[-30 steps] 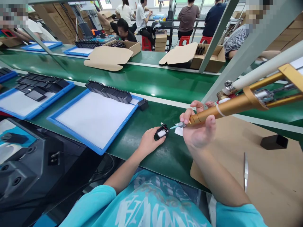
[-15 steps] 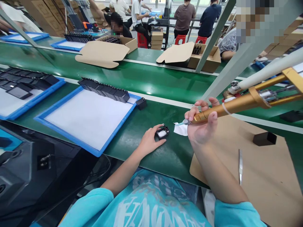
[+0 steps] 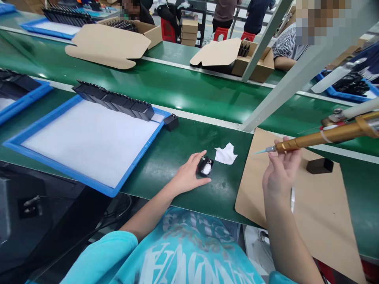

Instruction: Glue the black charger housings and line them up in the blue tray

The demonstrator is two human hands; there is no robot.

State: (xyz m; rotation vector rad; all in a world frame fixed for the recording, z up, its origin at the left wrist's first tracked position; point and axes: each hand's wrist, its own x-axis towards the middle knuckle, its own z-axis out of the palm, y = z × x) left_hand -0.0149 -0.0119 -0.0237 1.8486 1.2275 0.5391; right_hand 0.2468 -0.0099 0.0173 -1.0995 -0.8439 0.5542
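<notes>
My left hand point(image 3: 187, 176) rests on the green bench, fingers closed round a small black part point(image 3: 205, 166) with a white face. A crumpled white wipe point(image 3: 226, 154) lies just right of the part. My right hand point(image 3: 280, 170) is raised over the cardboard sheet point(image 3: 319, 213), its fingers loosely spread. The fingertips touch the underside of a hanging gold pen-shaped tool point(image 3: 310, 139), whose thin tip points left, away from the part.
A blue tray point(image 3: 59, 167) with a white pad holds a row of black parts point(image 3: 114, 101) along its far edge. One loose black part point(image 3: 171, 121) sits beside it. On the cardboard sheet are a black block point(image 3: 319, 165) and a metal blade point(image 3: 293, 199). A slanted metal post point(image 3: 281, 85) rises behind. Other people work at open boxes point(image 3: 251, 63) across the belt.
My right hand has moved right, away from the black part, and loosened its grip on the gold tool. The tool's tip left the wipe. My left hand turned the part slightly.
</notes>
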